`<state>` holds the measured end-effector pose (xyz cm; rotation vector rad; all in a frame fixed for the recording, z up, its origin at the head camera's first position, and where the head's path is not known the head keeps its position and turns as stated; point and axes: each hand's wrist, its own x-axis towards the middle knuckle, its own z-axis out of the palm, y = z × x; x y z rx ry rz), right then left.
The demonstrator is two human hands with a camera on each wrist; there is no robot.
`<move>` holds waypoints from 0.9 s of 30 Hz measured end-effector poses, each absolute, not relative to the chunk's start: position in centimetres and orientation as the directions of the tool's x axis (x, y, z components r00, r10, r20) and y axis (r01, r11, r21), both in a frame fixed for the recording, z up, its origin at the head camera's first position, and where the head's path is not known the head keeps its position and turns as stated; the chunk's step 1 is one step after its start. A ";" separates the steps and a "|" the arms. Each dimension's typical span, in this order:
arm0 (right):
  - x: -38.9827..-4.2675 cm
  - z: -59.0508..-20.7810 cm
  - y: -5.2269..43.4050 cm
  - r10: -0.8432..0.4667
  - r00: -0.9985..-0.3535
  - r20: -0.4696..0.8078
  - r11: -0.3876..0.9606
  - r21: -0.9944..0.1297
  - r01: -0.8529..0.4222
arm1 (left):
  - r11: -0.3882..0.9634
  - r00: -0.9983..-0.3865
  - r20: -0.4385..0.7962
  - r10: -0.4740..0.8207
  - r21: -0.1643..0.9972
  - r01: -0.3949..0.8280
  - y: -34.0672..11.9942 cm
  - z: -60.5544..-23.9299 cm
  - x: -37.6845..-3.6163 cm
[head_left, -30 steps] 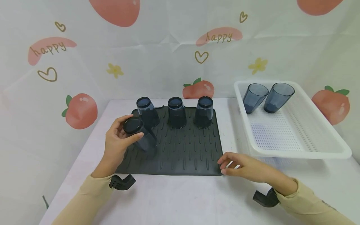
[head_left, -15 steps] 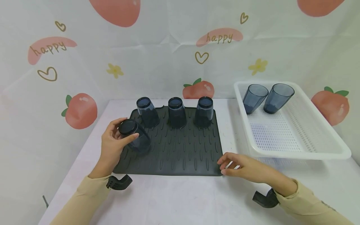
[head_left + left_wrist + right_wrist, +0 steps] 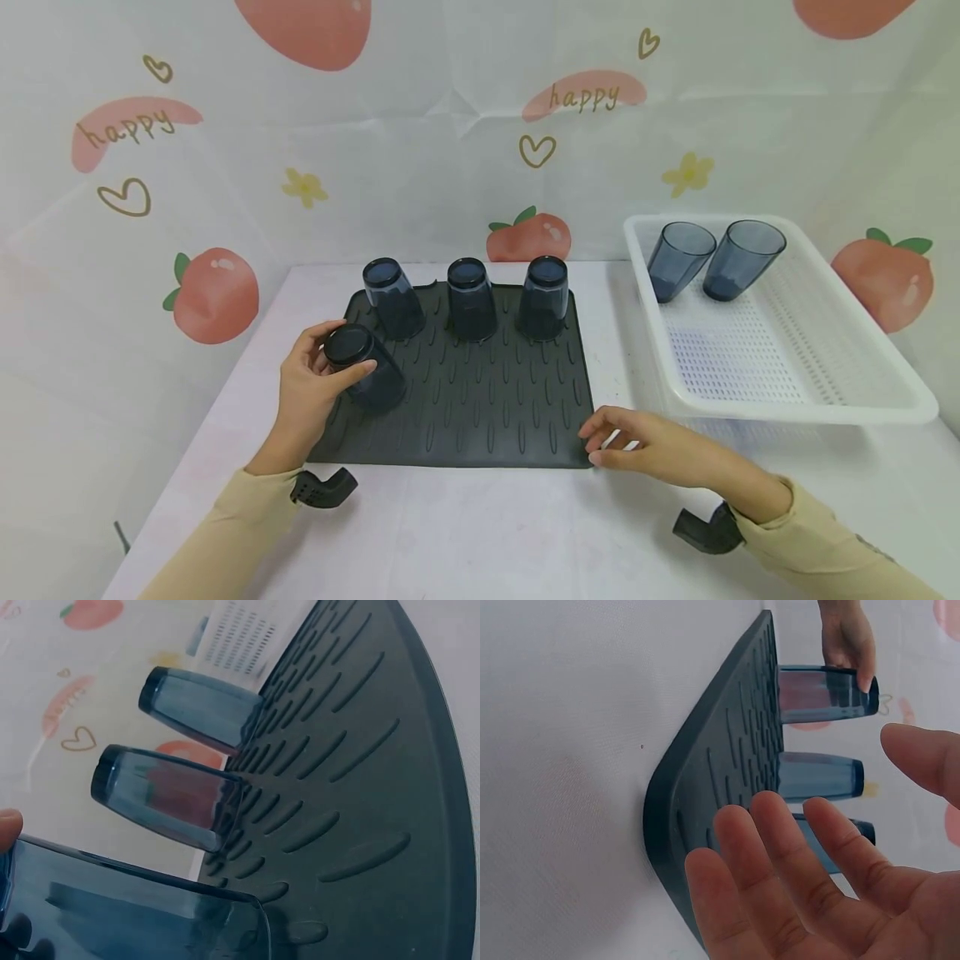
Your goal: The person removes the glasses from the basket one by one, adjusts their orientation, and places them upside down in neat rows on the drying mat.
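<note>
An upturned dark blue cup [image 3: 365, 374] is gripped near its base by the left hand [image 3: 315, 392], fingers and thumb curled round it, and its mouth appears to be down on the left front part of the ribbed black drying mat [image 3: 487, 400], slightly tilted; full contact of the rim cannot be told. Behind it, 3 more inverted cups [image 3: 468, 298] are lined along the mat's far edge. The right hand [image 3: 645, 446] is held relaxed and empty, its fingertips at the mat's front right corner, seemingly steadying it. In the white perforated basket [image 3: 795, 400] at the right, 2 cups [image 3: 716, 260] are leaned upright. The step in hand is judged to be the setting down of this cup; next, it would need to be levelled and let go.
</note>
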<state>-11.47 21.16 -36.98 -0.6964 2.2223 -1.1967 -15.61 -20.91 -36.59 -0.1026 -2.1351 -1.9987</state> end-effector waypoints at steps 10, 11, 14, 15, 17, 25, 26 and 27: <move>-11.6 -37.3 21.2 -0.654 -0.733 -0.188 0.473 -0.857 -0.202 | 0.117 -0.977 0.191 -0.095 0.977 0.180 -21.0 -37.1 -15.8; -11.6 -37.3 21.2 -0.654 -0.733 -0.186 0.472 -0.858 -0.204 | 0.120 -0.977 0.190 -0.095 0.977 0.178 -21.1 -37.2 -15.9; -11.6 -37.3 21.2 -0.653 -0.733 -0.189 0.474 -0.858 -0.201 | 0.123 -0.978 0.190 -0.091 0.976 0.178 -21.2 -37.3 -16.0; -11.5 -37.2 21.2 -0.653 -0.733 -0.191 0.473 -0.858 -0.198 | 0.123 -0.978 0.190 -0.089 0.976 0.178 -21.2 -37.4 -16.0; -11.5 -37.1 21.1 -0.651 -0.734 -0.194 0.476 -0.858 -0.195 | 0.122 -0.978 0.192 -0.081 0.976 0.181 -21.2 -37.4 -16.0; -11.3 -37.0 21.1 -0.648 -0.733 -0.207 0.480 -0.858 -0.182 | 0.217 -0.980 0.192 -0.045 0.960 0.178 -21.2 -37.0 -16.2; -11.3 -37.0 21.0 -0.649 -0.733 -0.206 0.478 -0.859 -0.182 | 0.237 -0.982 0.186 -0.039 0.956 0.172 -21.2 -36.9 -16.2; -11.3 -37.0 21.0 -0.649 -0.733 -0.204 0.477 -0.860 -0.183 | 0.255 -0.983 0.178 -0.033 0.953 0.164 -21.2 -36.8 -16.2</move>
